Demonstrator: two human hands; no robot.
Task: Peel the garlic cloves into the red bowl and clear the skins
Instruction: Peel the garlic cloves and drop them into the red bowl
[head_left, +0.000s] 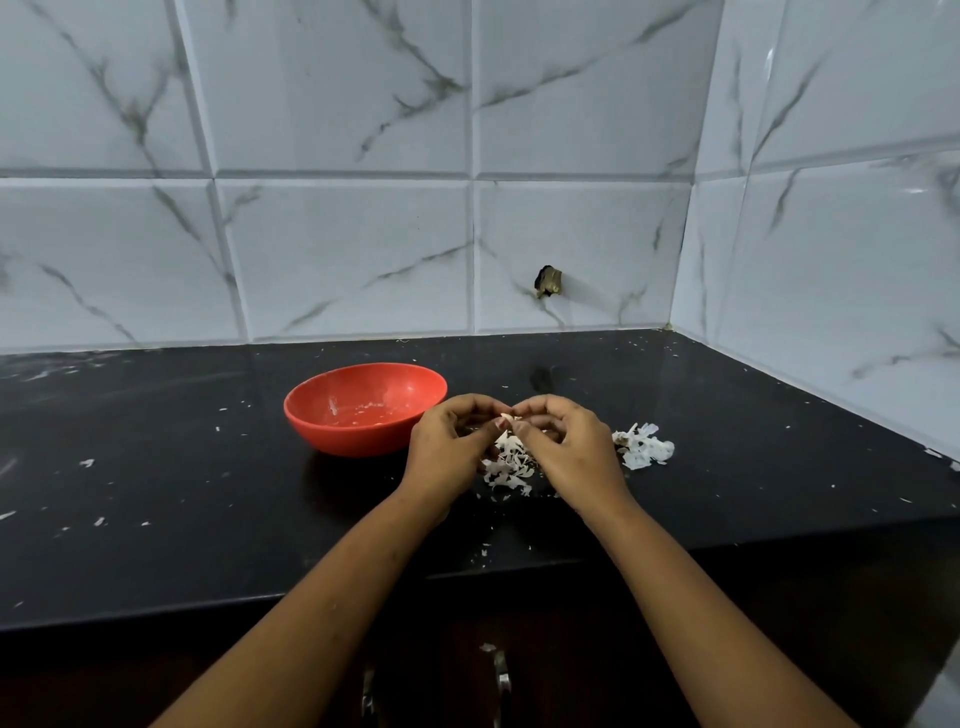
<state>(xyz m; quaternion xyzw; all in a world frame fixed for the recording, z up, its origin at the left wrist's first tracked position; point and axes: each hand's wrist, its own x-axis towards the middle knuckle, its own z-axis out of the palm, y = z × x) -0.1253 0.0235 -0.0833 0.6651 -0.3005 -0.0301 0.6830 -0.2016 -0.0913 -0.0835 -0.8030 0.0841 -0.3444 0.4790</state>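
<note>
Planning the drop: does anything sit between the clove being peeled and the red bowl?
Nothing visible but the left hand itself, which pinches the clove together with the right hand just beside the red bowl. The skins lie under the hands.

Person, only two hands and forearms in view. Left hand and right hand are bare, with bare fingers and short nails. The left thumbnail is plain and pale. Left forearm is bare to the frame edge, with a few tiny specks on it. Right forearm is bare to the frame edge too. Both wrists bare. Rest of body out of frame.
</note>
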